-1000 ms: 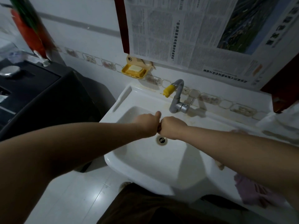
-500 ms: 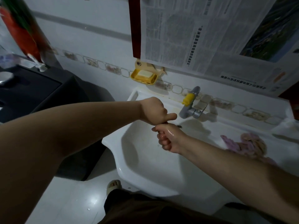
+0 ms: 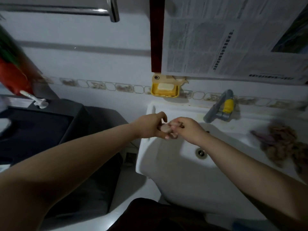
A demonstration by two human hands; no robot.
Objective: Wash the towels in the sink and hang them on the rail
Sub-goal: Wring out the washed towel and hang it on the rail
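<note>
**Both hands bunched on one small wet cloth over the sink's left edge**

Nearest the camera it's just two bare forearms reaching out, with a dark bit of clothing at the bottom of the shot. They meet over the left rim of the white sink point(image 3: 143, 157).

The left hand point(image 3: 148, 127) and right hand point(image 3: 186, 129) are right up against each other, and between them is a small pale pinkish towel point(image 3: 167, 130), all scrunched up. The right hand's fingers are curled over it from the right side. The left hand has it from the left, thumb lifted above, fingers underneath. It's blurry, so exactly how the left fingers sit on it I can't tell, but it does look like both have hold of it. Most of the cloth is hidden inside the grip.

Below and to the right of the grip is the basin's drain point(image 3: 201, 152). Further right, well apart from the hands, a second towel pile point(image 3: 281, 144), pinkish and brownish, lies crumpled on the sink's flat ledge.

Beyond the grip and to the right is the grey tap point(image 3: 216, 107) with a yellow piece on it. Straight behind the hands on the wall there's a yellow soap dish point(image 3: 165, 90) holding a bar. Left of the hands is a dark washing machine point(image 3: 50, 127). Way up above and to the left, the chrome rail point(image 3: 66, 10) runs along the wall, nothing to do with the grip yet. A newspaper point(image 3: 225, 39) is stuck up at upper right.
</note>
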